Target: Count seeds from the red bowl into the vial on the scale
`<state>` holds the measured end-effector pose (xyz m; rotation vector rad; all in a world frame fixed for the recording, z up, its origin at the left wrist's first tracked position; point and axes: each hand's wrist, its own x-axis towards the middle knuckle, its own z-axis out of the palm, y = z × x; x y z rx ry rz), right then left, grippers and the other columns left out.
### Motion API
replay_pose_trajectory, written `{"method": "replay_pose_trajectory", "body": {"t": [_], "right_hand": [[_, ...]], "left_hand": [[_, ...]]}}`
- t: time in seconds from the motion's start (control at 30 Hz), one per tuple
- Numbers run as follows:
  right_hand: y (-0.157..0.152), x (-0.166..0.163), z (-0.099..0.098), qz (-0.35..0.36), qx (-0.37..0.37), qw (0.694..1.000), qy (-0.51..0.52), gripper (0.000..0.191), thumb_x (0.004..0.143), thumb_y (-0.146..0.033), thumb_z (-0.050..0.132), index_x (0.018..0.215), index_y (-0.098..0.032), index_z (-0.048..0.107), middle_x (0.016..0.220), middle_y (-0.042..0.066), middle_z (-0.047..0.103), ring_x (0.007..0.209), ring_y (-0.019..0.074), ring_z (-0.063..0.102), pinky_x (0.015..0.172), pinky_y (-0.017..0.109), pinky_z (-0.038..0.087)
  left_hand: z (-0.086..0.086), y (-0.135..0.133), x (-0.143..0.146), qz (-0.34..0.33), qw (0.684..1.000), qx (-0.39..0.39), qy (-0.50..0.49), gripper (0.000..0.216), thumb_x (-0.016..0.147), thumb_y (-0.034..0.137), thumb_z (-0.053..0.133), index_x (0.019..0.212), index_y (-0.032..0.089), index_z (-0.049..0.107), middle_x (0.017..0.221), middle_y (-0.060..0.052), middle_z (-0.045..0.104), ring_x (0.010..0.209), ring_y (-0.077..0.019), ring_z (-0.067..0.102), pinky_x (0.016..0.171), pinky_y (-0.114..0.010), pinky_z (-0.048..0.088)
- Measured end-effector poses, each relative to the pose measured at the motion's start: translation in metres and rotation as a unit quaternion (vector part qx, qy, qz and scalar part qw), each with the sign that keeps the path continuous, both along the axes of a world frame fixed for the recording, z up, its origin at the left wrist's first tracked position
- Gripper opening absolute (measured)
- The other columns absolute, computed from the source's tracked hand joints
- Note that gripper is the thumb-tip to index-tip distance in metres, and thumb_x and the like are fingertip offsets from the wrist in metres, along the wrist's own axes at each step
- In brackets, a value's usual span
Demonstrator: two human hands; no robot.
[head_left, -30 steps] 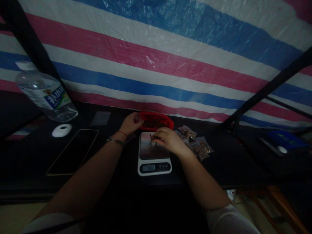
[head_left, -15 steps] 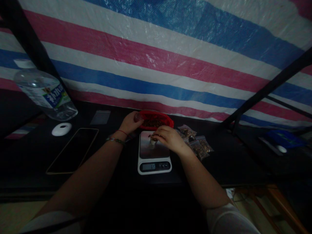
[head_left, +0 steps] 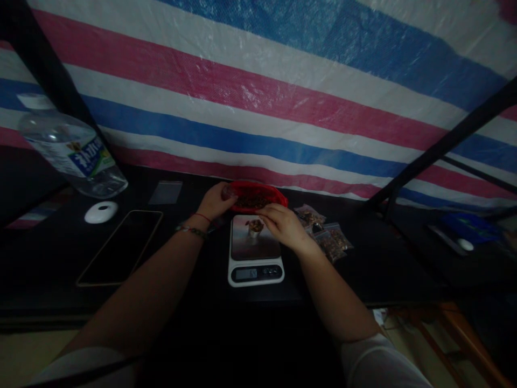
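Note:
A kitchen scale [head_left: 256, 249] with a steel top and a lit display lies in front of me. On it stands a small cup [head_left: 254, 228] heaped with brown dried pieces. Behind the scale is an open red bag [head_left: 278, 195] holding more dark dried bits [head_left: 252, 201]. My left hand [head_left: 215, 201] is closed on the bag's left edge. Above the scale's right rear corner, close to the bag's front edge, is my right hand [head_left: 286, 227], its fingers pinched together. What they hold, if anything, is too small to make out.
Several filled zip bags [head_left: 329, 242] lie right of the scale. An empty zip bag [head_left: 166, 192], a phone [head_left: 121, 248], a white rounded case [head_left: 101, 212] and a large plastic bottle [head_left: 76, 151] are at left. A striped tarp [head_left: 258, 108] hangs behind the black table.
My right hand has moved off the small cup, back and slightly right towards the red bag, so the cup now shows fully. My left hand stays at the bag.

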<state>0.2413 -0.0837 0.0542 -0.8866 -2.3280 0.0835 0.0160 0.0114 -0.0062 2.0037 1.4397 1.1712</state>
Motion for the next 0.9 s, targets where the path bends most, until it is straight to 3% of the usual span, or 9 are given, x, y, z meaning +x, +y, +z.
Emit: {"method": "replay_pose_trajectory", "body": {"t": [0.17, 0.4, 0.6, 0.77, 0.9], "right_hand": [[0.005, 0.006, -0.001, -0.016, -0.004, 1.0, 0.019, 0.026, 0.09, -0.011, 0.046, 0.106, -0.015, 0.065, 0.1, 0.009, 0.066, 0.094, 0.0173, 0.061, 0.085, 0.032, 0.049], [0.02, 0.023, -0.008, -0.045, -0.07, 0.996, -0.029, 0.025, 0.086, -0.009, 0.05, 0.102, -0.016, 0.068, 0.096, 0.008, 0.067, 0.092, 0.0178, 0.06, 0.085, 0.033, 0.047], [0.027, 0.022, -0.018, 0.004, -0.124, 0.989, -0.086, 0.019, 0.081, -0.014, 0.061, 0.098, -0.016, 0.071, 0.093, 0.008, 0.066, 0.091, 0.017, 0.059, 0.083, 0.031, 0.046], [0.03, 0.017, -0.027, 0.01, -0.123, 0.989, -0.086, 0.017, 0.081, -0.01, 0.06, 0.092, -0.015, 0.072, 0.089, 0.007, 0.067, 0.087, 0.016, 0.06, 0.082, 0.029, 0.046], [0.037, 0.02, -0.033, -0.041, -0.101, 0.993, -0.035, 0.016, 0.083, -0.013, 0.059, 0.091, -0.015, 0.072, 0.09, 0.008, 0.069, 0.086, 0.0167, 0.062, 0.082, 0.03, 0.046]], "left_hand": [[0.0, -0.001, 0.0, -0.002, 1.0, -0.005, -0.007, 0.041, 0.072, 0.041, 0.059, 0.104, 0.016, 0.061, 0.102, -0.008, 0.066, 0.091, -0.0231, 0.062, 0.084, -0.035, 0.049], [0.0, -0.001, 0.0, -0.003, 1.0, 0.002, -0.007, 0.04, 0.072, 0.04, 0.06, 0.103, 0.015, 0.06, 0.102, -0.009, 0.066, 0.092, -0.0239, 0.062, 0.084, -0.036, 0.049], [0.001, -0.001, 0.001, -0.006, 1.0, -0.006, -0.006, 0.041, 0.072, 0.041, 0.059, 0.104, 0.015, 0.06, 0.102, -0.008, 0.066, 0.094, -0.0236, 0.062, 0.085, -0.035, 0.049], [0.001, 0.0, 0.0, -0.003, 1.0, 0.002, 0.005, 0.042, 0.072, 0.041, 0.059, 0.104, 0.015, 0.06, 0.101, -0.009, 0.066, 0.09, -0.0233, 0.062, 0.083, -0.034, 0.049], [0.001, 0.0, -0.001, 0.005, 1.0, 0.008, 0.013, 0.04, 0.072, 0.04, 0.06, 0.103, 0.015, 0.06, 0.101, -0.008, 0.066, 0.089, -0.0229, 0.063, 0.083, -0.034, 0.049]]}}
